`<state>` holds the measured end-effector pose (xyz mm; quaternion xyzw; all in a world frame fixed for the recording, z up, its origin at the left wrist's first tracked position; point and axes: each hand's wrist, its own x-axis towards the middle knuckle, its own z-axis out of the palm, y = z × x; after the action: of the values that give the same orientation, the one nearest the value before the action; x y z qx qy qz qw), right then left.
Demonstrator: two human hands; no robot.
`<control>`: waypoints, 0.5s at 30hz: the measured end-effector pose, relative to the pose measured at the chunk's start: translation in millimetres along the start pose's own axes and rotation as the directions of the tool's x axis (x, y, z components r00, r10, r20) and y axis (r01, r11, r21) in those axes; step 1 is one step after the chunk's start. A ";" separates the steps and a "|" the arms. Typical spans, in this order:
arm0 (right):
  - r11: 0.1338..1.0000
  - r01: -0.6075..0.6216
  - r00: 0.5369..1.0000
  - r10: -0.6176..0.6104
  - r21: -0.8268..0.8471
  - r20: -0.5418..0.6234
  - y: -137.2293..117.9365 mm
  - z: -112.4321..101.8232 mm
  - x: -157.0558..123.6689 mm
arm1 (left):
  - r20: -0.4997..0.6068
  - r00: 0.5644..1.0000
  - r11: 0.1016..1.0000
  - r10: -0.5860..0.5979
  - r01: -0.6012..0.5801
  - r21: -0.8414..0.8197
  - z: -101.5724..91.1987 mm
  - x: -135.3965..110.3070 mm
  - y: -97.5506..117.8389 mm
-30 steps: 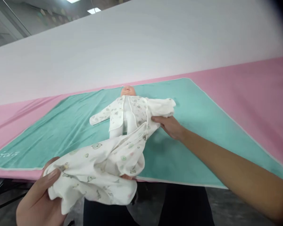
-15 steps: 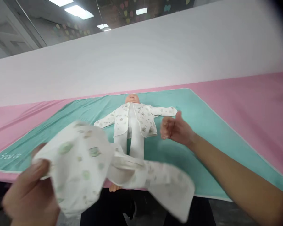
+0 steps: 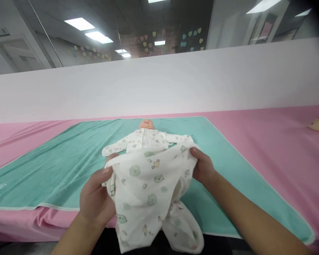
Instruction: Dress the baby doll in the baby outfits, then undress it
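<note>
The left hand [image 3: 97,196] and the right hand [image 3: 203,166] each pinch an upper corner of the white animal-print baby trousers [image 3: 146,191], apparently so the top edge spreads between them and the legs hang loose. The trousers are held up over the near edge of the teal blanket [image 3: 55,170], hiding the legs of the baby doll [image 3: 146,124], whose printed jacket [image 3: 133,141] has its sleeves stretched sideways, seemingly keeping the open front unbunched.

Doll [image 3: 146,137] on the blanket [image 3: 66,166], trousers [image 3: 146,194] before it, wall [image 3: 159,85] behind.
</note>
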<state>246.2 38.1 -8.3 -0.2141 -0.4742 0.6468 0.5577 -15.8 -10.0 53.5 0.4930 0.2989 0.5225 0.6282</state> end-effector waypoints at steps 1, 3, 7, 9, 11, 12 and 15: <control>0.999 0.022 1.000 -0.022 0.041 -0.001 -2.8 -2.4 -1.7 | 0.027 0.999 0.998 -0.019 0.021 -0.057 -5.7 -2.1 -0.4; 0.993 0.059 0.998 -0.062 0.098 0.023 -7.3 0.8 -5.8 | 0.142 0.987 0.982 -0.075 0.098 -0.162 -13.3 -4.5 -0.8; 0.998 0.044 0.995 -0.041 -0.034 0.089 -12.6 41.1 -13.9 | 0.243 0.967 0.992 -0.071 0.043 0.120 -7.1 -3.3 0.6; 0.978 0.037 0.991 -0.010 -0.204 0.131 -16.5 69.6 -15.7 | 0.272 0.961 0.949 -0.055 -0.034 0.312 6.2 -4.6 0.9; 0.945 0.063 0.984 -0.006 -0.321 0.176 -22.9 93.6 -15.9 | 0.217 0.976 0.892 -0.034 -0.068 0.447 21.9 -10.3 1.4; 0.929 0.081 0.982 -0.011 -0.360 0.191 -27.0 101.7 -15.8 | 0.147 0.989 0.870 -0.013 -0.061 0.490 28.7 -14.8 2.3; 0.898 0.117 0.972 -0.016 -0.425 0.234 -38.9 109.5 -19.2 | -0.019 0.996 0.896 -0.092 0.092 0.435 34.6 -32.5 9.1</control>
<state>183.6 -23.4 70.3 -0.2425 -0.6736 0.5249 0.4604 2.8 -51.9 69.1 0.6066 0.4303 0.4119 0.5266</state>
